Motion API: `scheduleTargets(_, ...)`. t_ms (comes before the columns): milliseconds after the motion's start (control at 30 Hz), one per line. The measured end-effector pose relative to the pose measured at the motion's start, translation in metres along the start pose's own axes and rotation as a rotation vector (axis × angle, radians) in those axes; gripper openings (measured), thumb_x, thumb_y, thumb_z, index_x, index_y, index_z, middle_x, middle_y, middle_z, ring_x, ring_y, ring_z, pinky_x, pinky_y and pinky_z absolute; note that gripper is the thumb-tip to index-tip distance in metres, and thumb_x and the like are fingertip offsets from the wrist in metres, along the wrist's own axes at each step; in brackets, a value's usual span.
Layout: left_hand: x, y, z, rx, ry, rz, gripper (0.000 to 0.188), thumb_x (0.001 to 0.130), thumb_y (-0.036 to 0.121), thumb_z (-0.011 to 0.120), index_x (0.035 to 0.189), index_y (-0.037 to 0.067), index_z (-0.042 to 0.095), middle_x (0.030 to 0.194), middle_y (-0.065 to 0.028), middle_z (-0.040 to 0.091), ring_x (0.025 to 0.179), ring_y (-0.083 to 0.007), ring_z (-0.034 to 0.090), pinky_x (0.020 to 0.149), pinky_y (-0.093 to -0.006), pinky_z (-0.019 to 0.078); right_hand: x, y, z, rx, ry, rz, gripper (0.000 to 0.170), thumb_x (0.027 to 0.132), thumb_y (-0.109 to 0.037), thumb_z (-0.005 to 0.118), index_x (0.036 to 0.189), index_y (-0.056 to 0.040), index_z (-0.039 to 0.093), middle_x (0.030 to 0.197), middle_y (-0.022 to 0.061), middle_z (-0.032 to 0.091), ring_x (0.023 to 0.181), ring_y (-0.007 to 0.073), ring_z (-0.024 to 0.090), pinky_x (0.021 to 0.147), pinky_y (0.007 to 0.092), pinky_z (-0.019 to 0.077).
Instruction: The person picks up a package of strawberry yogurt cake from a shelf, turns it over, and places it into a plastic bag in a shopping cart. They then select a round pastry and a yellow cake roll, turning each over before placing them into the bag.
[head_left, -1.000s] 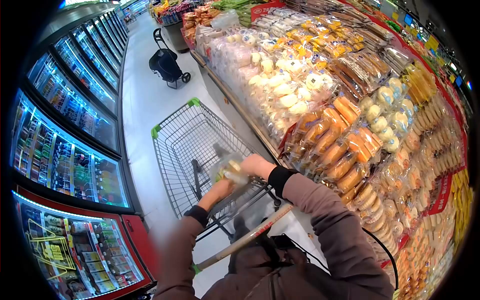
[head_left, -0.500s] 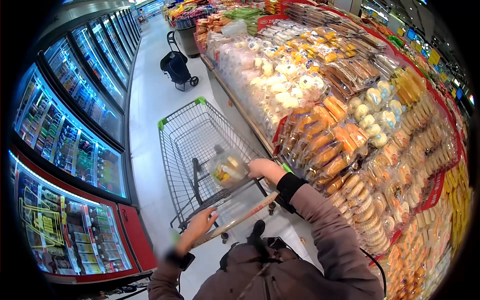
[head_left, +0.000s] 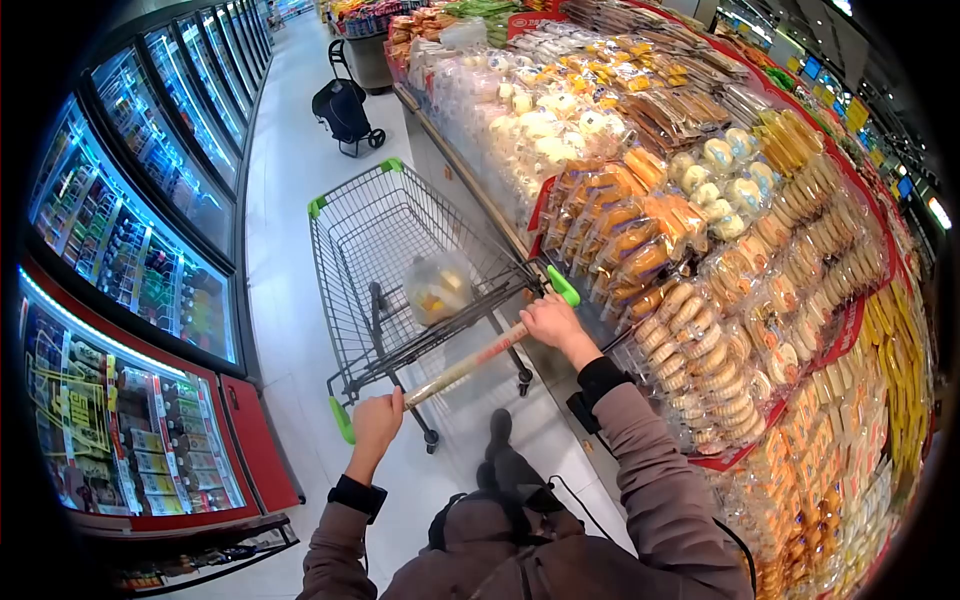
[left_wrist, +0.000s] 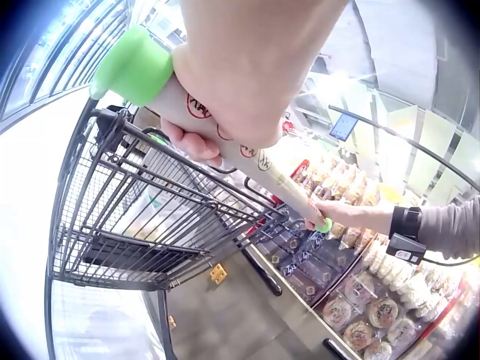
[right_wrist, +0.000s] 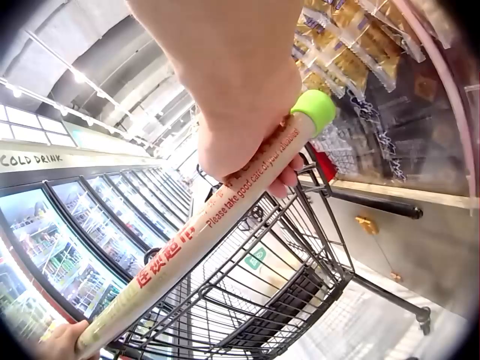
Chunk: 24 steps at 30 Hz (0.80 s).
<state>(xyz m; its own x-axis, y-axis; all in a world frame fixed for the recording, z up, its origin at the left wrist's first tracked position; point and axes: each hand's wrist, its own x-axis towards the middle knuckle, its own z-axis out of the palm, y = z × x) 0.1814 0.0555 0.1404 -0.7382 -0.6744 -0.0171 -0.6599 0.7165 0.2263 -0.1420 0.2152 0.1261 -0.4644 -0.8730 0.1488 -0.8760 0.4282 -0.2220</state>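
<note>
Both hands are on the handlebar (head_left: 465, 366) of a wire shopping cart (head_left: 345, 250) with green corner caps. My left hand (head_left: 378, 422) grips the bar near its left end, fingers wrapped round it in the left wrist view. Toward the other end, my right hand (head_left: 552, 322) grips the bar beside the green cap (right_wrist: 315, 109), its fingertips showing under the bar in the right wrist view. A clear plastic bag (head_left: 438, 288) with yellowish and green contents lies in the basket, close to the handle side.
To the right, a long display (head_left: 650, 250) is piled with packaged breads and buns. Lit glass-door drink coolers (head_left: 150, 270) line the left side. Ahead in the aisle stands a dark wheeled shopping trolley (head_left: 345, 110). The aisle floor (head_left: 285, 210) runs between them.
The bag, handled by both hands a second ago, now sits in the cart. My left hand came off first, then both hands moved back onto the handlebar.
</note>
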Motion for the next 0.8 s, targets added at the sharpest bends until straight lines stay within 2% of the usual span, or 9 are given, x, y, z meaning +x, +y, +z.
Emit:
scheduleTargets(100, -0.005, 0.004, 0.001, 0.005, 0.034, 0.001, 0.050, 0.088, 0.034, 0.035, 0.061, 0.003, 0.063, 0.056, -0.0191, 0.056, 0.052, -0.0377, 0.055, 0.053, -0.0457, 0.0438, -0.008, -0.001, 0.005, -0.001, 0.091, -0.021, 0.033, 0.081, -0.031, 0.044, 0.069, -0.0065, 0.063, 0.076, 0.0100, 0.061, 0.085, 0.0265, 0.055, 0.082, 0.0375, 0.0367)
scheduleTargets(267, -0.016, 0.006, 0.002, 0.018, 0.024, -0.010, 0.047, 0.087, 0.033, 0.036, 0.063, 0.004, 0.064, 0.055, -0.0190, 0.056, 0.051, -0.0371, 0.055, 0.052, -0.0453, 0.0436, -0.023, -0.006, 0.005, -0.038, 0.142, -0.057, 0.034, 0.080, -0.030, 0.045, 0.064, -0.0064, 0.063, 0.070, 0.0066, 0.060, 0.073, 0.0242, 0.052, 0.075, 0.0385, 0.0369)
scheduleTargets(367, -0.027, 0.005, 0.002, 0.030, 0.022, 0.025, 0.046, 0.087, 0.031, 0.037, 0.063, 0.004, 0.065, 0.054, -0.0191, 0.056, 0.050, -0.0366, 0.055, 0.051, -0.0453, 0.0432, -0.032, -0.009, 0.001, -0.168, -0.040, -0.045, 0.020, 0.077, -0.027, 0.046, 0.069, -0.0156, 0.061, 0.070, 0.0044, 0.058, 0.075, 0.0238, 0.053, 0.070, 0.0385, 0.0380)
scheduleTargets(400, -0.030, 0.005, 0.002, 0.034, 0.026, 0.034, 0.045, 0.087, 0.031, 0.037, 0.063, 0.004, 0.065, 0.054, -0.0191, 0.056, 0.049, -0.0364, 0.055, 0.050, -0.0453, 0.0430, -0.033, -0.011, 0.001, -0.187, -0.024, -0.042, 0.018, 0.074, -0.027, 0.049, 0.066, -0.0172, 0.061, 0.065, 0.0038, 0.059, 0.069, 0.0238, 0.055, 0.065, 0.0387, 0.0384)
scheduleTargets(500, -0.041, 0.008, 0.001, 0.023, 0.034, 0.060, 0.044, 0.087, 0.030, 0.038, 0.062, 0.004, 0.065, 0.054, -0.0193, 0.055, 0.049, -0.0361, 0.055, 0.049, -0.0449, 0.0427, -0.041, -0.017, -0.003, -0.246, -0.161, -0.023, 0.020, 0.073, -0.028, 0.049, 0.061, -0.0173, 0.060, 0.061, 0.0037, 0.059, 0.065, 0.0246, 0.057, 0.063, 0.0392, 0.0383)
scheduleTargets(633, -0.055, 0.012, -0.001, -0.012, 0.009, 0.058, 0.046, 0.087, 0.030, 0.038, 0.061, 0.002, 0.063, 0.053, -0.0211, 0.054, 0.050, -0.0382, 0.054, 0.049, -0.0467, 0.0416, -0.048, -0.022, -0.014, -0.163, -0.313, 0.069, 0.023, 0.072, -0.031, 0.049, 0.066, -0.0152, 0.065, 0.068, 0.0065, 0.064, 0.069, 0.0271, 0.062, 0.061, 0.0399, 0.0451)
scheduleTargets(667, -0.059, 0.011, 0.001, 0.019, 0.025, 0.090, 0.041, 0.086, 0.027, 0.039, 0.060, 0.004, 0.061, 0.051, -0.0180, 0.055, 0.047, -0.0356, 0.054, 0.047, -0.0452, 0.0414, -0.050, -0.023, -0.017, -0.146, -0.325, 0.096, 0.025, 0.072, -0.031, 0.048, 0.066, -0.0142, 0.065, 0.069, 0.0076, 0.064, 0.069, 0.0276, 0.062, 0.060, 0.0399, 0.0461)
scheduleTargets(733, -0.067, 0.015, 0.001, 0.009, 0.022, 0.091, 0.042, 0.086, 0.027, 0.039, 0.059, 0.004, 0.061, 0.051, -0.0180, 0.054, 0.046, -0.0356, 0.054, 0.046, -0.0453, 0.0413, -0.055, -0.026, -0.022, -0.107, -0.348, 0.146, 0.028, 0.072, -0.033, 0.048, 0.068, -0.0122, 0.066, 0.070, 0.0097, 0.064, 0.069, 0.0287, 0.063, 0.060, 0.0399, 0.0480)
scheduleTargets(800, -0.073, 0.018, 0.002, -0.001, 0.030, 0.098, 0.042, 0.086, 0.027, 0.039, 0.057, 0.004, 0.060, 0.050, -0.0180, 0.054, 0.045, -0.0355, 0.054, 0.046, -0.0451, 0.0412, -0.064, -0.023, -0.023, -0.126, -0.309, 0.043, 0.033, 0.072, -0.035, 0.046, 0.065, -0.0099, 0.066, 0.066, 0.0111, 0.063, 0.065, 0.0279, 0.062, 0.057, 0.0383, 0.0476)
